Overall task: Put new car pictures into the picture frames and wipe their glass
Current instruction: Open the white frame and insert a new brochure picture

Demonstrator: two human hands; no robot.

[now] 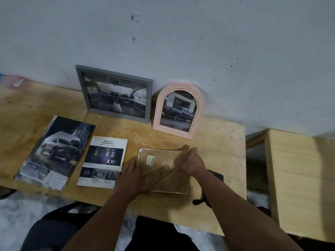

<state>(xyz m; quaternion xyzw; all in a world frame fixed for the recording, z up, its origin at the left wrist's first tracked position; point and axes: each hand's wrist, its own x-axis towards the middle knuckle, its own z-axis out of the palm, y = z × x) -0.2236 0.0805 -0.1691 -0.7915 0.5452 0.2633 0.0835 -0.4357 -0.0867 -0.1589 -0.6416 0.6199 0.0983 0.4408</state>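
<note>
A white-edged picture frame [159, 160] lies face down on the wooden table, its brown backing board up and its stand flap raised. My left hand [130, 176] rests on the frame's left edge and the lower end of the flap. My right hand [192, 163] grips the frame's upper right edge. A grey frame [116, 93] with a car-interior picture and a pink arched frame [178, 110] with a pickup picture lean against the wall behind.
Two car brochures lie to the left: a dark one [54, 153] and a white "SAFETY" one [104, 163]. A black object [215, 175] sits under my right forearm. A second wooden surface [299, 182] stands at the right, across a gap.
</note>
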